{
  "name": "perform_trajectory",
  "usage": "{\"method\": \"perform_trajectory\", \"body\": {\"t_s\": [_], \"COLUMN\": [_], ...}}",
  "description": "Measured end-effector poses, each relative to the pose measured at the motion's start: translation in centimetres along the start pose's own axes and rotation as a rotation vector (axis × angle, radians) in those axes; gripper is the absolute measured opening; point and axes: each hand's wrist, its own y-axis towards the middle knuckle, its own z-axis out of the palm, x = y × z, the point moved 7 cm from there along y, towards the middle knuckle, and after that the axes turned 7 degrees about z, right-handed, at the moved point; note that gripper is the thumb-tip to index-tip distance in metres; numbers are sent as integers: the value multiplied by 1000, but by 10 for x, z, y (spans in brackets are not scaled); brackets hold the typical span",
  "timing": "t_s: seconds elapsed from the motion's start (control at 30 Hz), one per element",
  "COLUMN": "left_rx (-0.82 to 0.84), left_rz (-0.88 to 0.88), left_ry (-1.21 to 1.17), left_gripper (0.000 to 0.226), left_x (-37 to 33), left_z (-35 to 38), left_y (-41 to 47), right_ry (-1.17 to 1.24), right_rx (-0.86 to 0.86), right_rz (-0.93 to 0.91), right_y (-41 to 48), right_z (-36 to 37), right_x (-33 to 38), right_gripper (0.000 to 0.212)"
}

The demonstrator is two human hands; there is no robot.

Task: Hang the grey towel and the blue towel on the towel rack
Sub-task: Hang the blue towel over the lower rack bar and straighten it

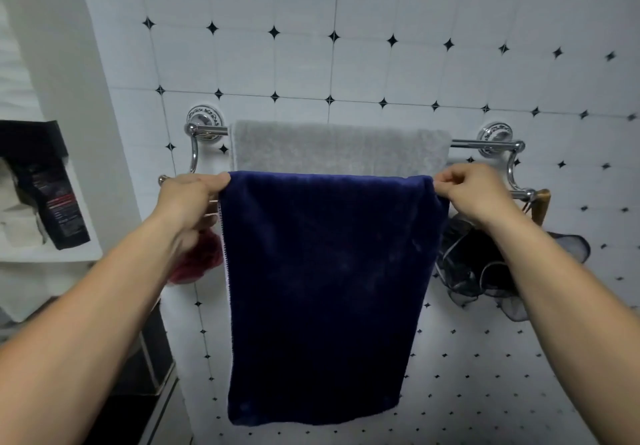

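Observation:
A chrome double-bar towel rack (pixel 485 144) is fixed to the tiled wall. The grey towel (pixel 341 148) drapes over its rear upper bar. The blue towel (pixel 322 292) hangs down over the front lower bar, covering most of that bar. My left hand (pixel 190 199) pinches the blue towel's top left corner. My right hand (pixel 471 190) pinches its top right corner. Both hands rest at the level of the front bar.
A red mesh sponge (pixel 197 257) hangs behind my left wrist. A dark mesh sponge (pixel 485 271) and a wooden-handled item (pixel 540 205) hang off the rack's right end. On the left, a white shelf (pixel 52 254) holds a black packet (pixel 52 202).

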Motion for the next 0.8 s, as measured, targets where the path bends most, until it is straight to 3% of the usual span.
{"method": "perform_trajectory", "body": {"t_s": [0.07,0.23,0.4,0.53,0.63,0.73,0.8], "left_rx": [-40,-135,-208,-209,-182,-136,-142], "left_rz": [-53,-108,-96,-76,-76,-20,26], "left_ry": [-41,-82,-33,6,-10,54,100], "left_gripper": [9,17,15,25,24,7,8], "left_x": [1,2,1,4,4,-3,-8], "left_z": [2,3,-13,-14,-11,-6,-4], "left_y": [1,2,6,8,8,7,6], "right_ry": [-107,-211,-12,-72,-70,0,10], "right_rx": [73,71,-24,0,-76,81,155], "right_rz": [-29,-26,123,239,174,31,-20], "right_y": [6,14,27,22,14,11,11], "right_z": [4,3,-15,-15,-18,-5,-1], "right_x": [7,27,11,-3,-1,3,4], "right_gripper": [7,13,14,11,19,13,11]}}
